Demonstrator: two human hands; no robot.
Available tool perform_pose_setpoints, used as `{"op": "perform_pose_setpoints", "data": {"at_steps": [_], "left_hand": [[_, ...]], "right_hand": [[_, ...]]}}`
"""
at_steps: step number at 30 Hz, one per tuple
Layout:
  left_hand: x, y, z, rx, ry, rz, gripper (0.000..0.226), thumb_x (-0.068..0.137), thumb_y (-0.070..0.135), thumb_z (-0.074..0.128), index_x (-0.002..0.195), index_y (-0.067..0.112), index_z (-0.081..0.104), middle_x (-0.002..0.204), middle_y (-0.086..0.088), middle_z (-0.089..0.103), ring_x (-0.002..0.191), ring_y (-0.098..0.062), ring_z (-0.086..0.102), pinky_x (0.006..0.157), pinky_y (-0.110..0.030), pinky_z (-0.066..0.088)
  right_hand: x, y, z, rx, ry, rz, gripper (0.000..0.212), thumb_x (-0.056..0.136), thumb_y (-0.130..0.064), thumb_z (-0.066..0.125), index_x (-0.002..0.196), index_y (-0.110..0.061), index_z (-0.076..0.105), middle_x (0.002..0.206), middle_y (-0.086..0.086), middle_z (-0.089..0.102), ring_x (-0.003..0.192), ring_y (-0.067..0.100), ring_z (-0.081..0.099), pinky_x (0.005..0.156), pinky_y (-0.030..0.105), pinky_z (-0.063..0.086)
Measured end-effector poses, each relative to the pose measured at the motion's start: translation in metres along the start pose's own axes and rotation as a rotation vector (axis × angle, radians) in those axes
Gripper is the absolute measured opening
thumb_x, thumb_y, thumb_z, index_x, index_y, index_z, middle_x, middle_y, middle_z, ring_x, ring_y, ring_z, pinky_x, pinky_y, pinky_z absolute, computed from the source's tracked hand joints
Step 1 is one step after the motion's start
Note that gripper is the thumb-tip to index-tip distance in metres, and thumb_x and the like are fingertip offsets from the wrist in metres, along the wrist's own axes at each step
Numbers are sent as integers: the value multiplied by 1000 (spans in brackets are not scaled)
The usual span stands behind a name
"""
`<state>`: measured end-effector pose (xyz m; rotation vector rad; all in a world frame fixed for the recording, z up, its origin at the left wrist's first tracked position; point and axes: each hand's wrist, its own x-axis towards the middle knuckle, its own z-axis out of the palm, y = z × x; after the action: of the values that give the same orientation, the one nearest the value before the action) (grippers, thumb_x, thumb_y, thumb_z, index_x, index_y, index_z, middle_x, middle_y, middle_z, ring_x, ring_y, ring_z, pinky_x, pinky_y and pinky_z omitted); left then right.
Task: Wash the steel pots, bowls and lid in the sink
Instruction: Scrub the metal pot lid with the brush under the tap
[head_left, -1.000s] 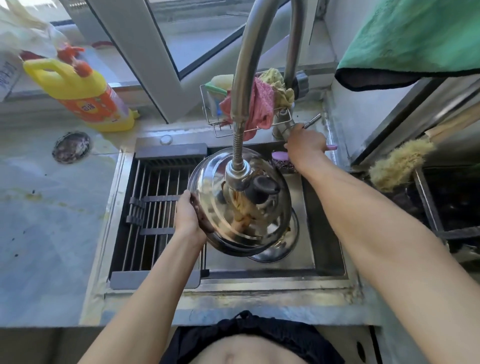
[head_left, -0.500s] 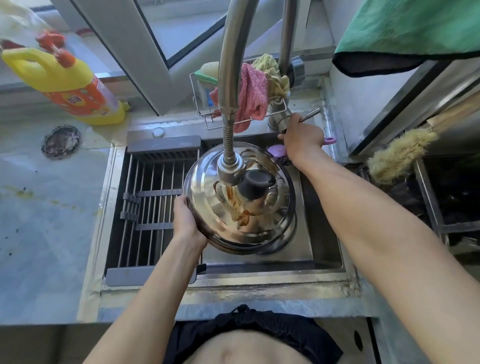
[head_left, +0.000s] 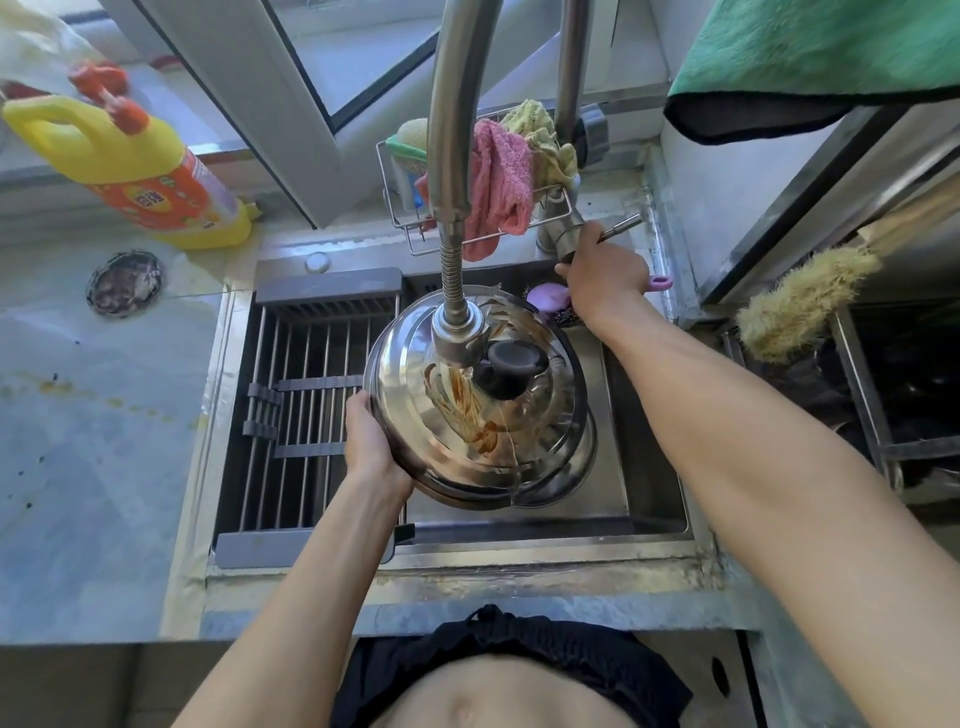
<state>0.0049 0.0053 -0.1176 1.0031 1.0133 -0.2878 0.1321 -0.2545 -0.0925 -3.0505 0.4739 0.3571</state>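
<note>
Little is judged done: the brown-streaked steel lid (head_left: 483, 415) is gripped by the left hand (head_left: 371, 441) under the spout (head_left: 457, 332) over the sink (head_left: 649, 488), the tap lever (head_left: 615, 228) is grasped by the right hand (head_left: 605, 275).

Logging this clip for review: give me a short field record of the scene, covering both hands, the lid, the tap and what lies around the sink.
left hand: grips the lid's left rim
right hand: curled round the tap lever
lid: steel, black knob, held tilted over the sink under the spout; brown streaks on top
water: runs onto the lid
under lid: another steel vessel, mostly hidden
drain rack: left part of the sink
caddy: pink cloth, sponge
counter: yellow detergent bottle
</note>
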Motion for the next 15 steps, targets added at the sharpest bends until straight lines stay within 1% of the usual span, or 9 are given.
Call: {"op": "perform_pose_setpoints", "data": {"at_steps": [2, 5, 7, 8, 9, 11, 12, 13, 15], "left_hand": [[-2, 0, -1, 10, 32, 6, 32, 73, 46, 60, 97, 27, 72, 124, -9, 73, 115, -32, 69, 102, -57, 50], [-6, -1, -4, 30, 62, 11, 34, 73, 49, 60, 96, 27, 72, 120, -7, 75, 115, -31, 69, 101, -55, 51], [-9, -2, -6, 38, 79, 16, 31, 78, 49, 60, 95, 26, 72, 108, -3, 77, 112, -28, 71, 100, -52, 53], [-12, -2, -6, 39, 85, 14, 29, 80, 48, 59, 94, 26, 72, 103, -2, 77, 109, -28, 72, 98, -50, 55], [-13, -3, -6, 41, 93, 14, 29, 81, 48, 59, 93, 25, 73, 101, -3, 78, 105, -28, 73, 95, -49, 56], [-18, -4, -7, 38, 98, 21, 30, 80, 48, 61, 92, 23, 72, 100, -4, 77, 97, -27, 74, 92, -47, 58], [-20, -4, -7, 46, 100, 31, 31, 77, 49, 63, 91, 23, 71, 100, -4, 75, 93, -27, 73, 91, -45, 57], [-22, -5, -6, 61, 110, 39, 30, 75, 50, 64, 89, 24, 69, 98, -4, 72, 91, -26, 71, 91, -44, 57], [-26, -6, -3, 84, 136, 48, 32, 81, 52, 65, 88, 20, 69, 97, -5, 75, 94, -29, 74, 94, -48, 57]], "right_hand": [[-4, 1, 1, 58, -36, 21, 70, 101, -36, 51, 150, -5, 14, 122, 23, 60, 104, 38, 62, 67, 37, 39], [-23, 5, 1, 194, -79, 10, 91, 96, -37, 60, 156, -15, -4, 128, 22, 53, 109, 40, 59, 72, 41, 44], [-41, 10, 3, 280, -70, -23, 91, 94, -32, 60, 156, -18, -5, 124, 22, 52, 108, 40, 58, 78, 44, 48], [-50, 14, 5, 307, -62, -25, 85, 93, -25, 61, 156, -15, 4, 121, 21, 52, 106, 40, 58, 77, 44, 49], [-58, 18, 6, 326, -51, -28, 72, 91, -18, 60, 151, -10, 19, 117, 21, 53, 104, 41, 58, 74, 43, 49], [-71, 28, 5, 387, -22, -20, 31, 91, -9, 56, 121, -3, 51, 108, 22, 58, 93, 38, 59, 66, 37, 42], [-79, 34, 4, 434, -7, -17, 18, 92, -8, 55, 108, -3, 59, 103, 21, 62, 86, 36, 58, 63, 33, 39], [-87, 38, 2, 481, 5, -31, 15, 93, -8, 54, 103, -4, 64, 97, 19, 64, 82, 33, 57, 61, 29, 36], [-106, 41, -3, 584, 16, -111, 18, 96, -13, 55, 106, -11, 70, 89, 11, 65, 79, 26, 58, 57, 25, 36]]}}
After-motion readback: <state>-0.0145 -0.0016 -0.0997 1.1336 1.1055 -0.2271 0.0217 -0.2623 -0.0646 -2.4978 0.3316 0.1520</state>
